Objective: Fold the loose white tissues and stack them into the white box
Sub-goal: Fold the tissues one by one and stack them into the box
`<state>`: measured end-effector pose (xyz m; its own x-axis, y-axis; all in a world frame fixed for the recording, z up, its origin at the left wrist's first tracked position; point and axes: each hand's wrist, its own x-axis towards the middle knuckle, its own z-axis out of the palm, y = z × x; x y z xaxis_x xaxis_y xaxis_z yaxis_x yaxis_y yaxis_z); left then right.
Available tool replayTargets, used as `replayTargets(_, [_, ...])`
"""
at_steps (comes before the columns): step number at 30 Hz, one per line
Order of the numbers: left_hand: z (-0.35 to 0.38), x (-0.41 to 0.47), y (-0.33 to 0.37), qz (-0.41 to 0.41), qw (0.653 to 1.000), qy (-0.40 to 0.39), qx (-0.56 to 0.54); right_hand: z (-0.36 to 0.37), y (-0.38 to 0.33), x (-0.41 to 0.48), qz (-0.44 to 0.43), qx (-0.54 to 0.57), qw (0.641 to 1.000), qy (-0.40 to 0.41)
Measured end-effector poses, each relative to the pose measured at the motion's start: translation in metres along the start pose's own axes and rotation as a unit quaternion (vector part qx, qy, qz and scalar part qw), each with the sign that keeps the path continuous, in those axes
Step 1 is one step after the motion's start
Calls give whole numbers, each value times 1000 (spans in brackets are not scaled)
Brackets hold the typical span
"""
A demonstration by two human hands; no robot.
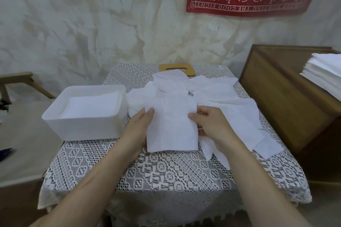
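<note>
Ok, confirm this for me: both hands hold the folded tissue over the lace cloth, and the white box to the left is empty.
Not quite. The white box is not empty: the head view shows a stack of white tissues already lying in it. The rest stands: the left hand and right hand both hold the folded tissue over the lace cloth, with the box to the left.

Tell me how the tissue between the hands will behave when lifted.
Probably floppy: the tissue looks thin, and the loose tissues beside it lie crumpled and draped. Likely very light, so its fold may fall open unless the left hand and right hand pinch both edges.
</note>
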<state>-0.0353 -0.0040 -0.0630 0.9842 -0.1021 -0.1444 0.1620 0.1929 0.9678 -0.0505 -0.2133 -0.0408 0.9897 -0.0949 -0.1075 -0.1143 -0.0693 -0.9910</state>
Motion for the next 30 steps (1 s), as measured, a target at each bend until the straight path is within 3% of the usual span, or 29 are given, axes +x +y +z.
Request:
replayTargets(10, [5, -5, 4, -20, 997, -45, -50, 16, -5, -2, -24, 39, 998, -42])
replayTargets(18, [3, -4, 6, -34, 995, -29, -93, 28, -2, 1, -60, 21, 996, -58])
replayTargets(26, [2, -7, 3, 9, 998, -68, -11, 28, 4, 4, -100, -60, 993, -26])
replayTargets(30, [3, -7, 3, 29, 998, -57, 7, 26, 3, 4, -65, -47, 997, -5])
